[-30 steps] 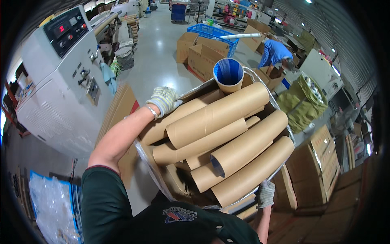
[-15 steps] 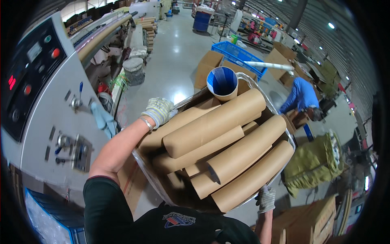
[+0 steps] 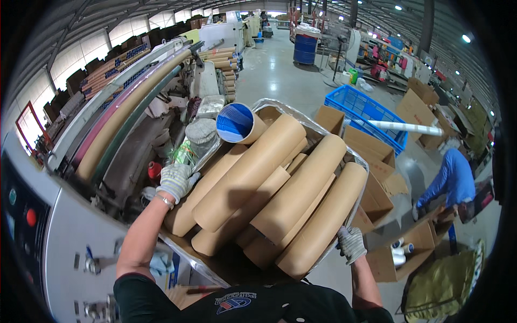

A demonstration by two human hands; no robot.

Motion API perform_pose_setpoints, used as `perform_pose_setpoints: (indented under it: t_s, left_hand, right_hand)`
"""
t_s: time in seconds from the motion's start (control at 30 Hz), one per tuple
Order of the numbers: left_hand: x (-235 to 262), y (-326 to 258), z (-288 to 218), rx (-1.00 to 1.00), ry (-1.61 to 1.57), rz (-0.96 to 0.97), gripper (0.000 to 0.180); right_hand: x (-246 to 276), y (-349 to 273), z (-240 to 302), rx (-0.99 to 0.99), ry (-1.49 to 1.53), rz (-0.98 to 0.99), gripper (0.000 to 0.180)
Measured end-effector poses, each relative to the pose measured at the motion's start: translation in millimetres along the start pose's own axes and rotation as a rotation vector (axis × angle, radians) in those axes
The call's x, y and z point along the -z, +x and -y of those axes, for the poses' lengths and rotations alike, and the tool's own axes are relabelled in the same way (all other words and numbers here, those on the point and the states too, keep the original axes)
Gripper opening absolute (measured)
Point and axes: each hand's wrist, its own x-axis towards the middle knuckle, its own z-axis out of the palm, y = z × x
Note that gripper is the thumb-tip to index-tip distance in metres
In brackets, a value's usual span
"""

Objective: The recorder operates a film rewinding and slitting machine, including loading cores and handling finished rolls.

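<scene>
Several brown cardboard tubes point(image 3: 302, 188) lie aslant, side by side and overlapping, in an open box point(image 3: 202, 267) in front of the person's body; one blue-lined tube point(image 3: 235, 124) leans at the far left corner, its open end turned upward. A shiny film covers the rim. The left hand point(image 3: 176, 183), in a striped knit glove, is curled over the left edge of the box; the right hand point(image 3: 351, 244), likewise gloved, is bent round the right edge, nearer the body. Some fingers are hidden, so how firmly they press cannot be told.

Handling, as judged from form: each tube appears stiff, hollow and fairly light, whereas the filled box is probably bulky and of some weight. The smooth, rounded walls may roll or slide over one another, the uppermost first; the open ends are the parts likeliest to dent. The film may prove slippery under knit gloves, so the box is best held through to its firm walls, at opposite sides, and kept level. A single tube is best grasped round its middle, where the load balances.

To the right, a co-worker in a blue sleeve point(image 3: 449, 172) bends near a carton point(image 3: 385, 265) containing white rolls point(image 3: 399, 258); a blue crate point(image 3: 358, 114) stands beyond.
</scene>
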Motion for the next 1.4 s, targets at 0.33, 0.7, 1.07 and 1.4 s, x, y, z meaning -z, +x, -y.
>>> perform_pose_setpoints:
  t_s: [0.33, 0.7, 1.07, 1.4]
  left_hand:
    - [-105, 275, 126, 0.116, 0.021, 0.067, 0.033]
    - [-184, 548, 229, 0.266, 0.132, 0.069, 0.03]
    - [-285, 757, 391, 0.453, 0.206, 0.074, 0.023]
    - [-399, 878, 491, 0.701, 0.314, 0.329, 0.033]
  right_hand:
    - [-130, 306, 145, 0.049, -0.022, 0.112, 0.046]
    - [-267, 646, 296, 0.121, -0.045, 0.348, 0.05]
    - [-465, 935, 412, 0.695, -0.368, 0.423, 0.045]
    - [-630, 1090, 547, 0.052, -0.056, 0.709, 0.047]
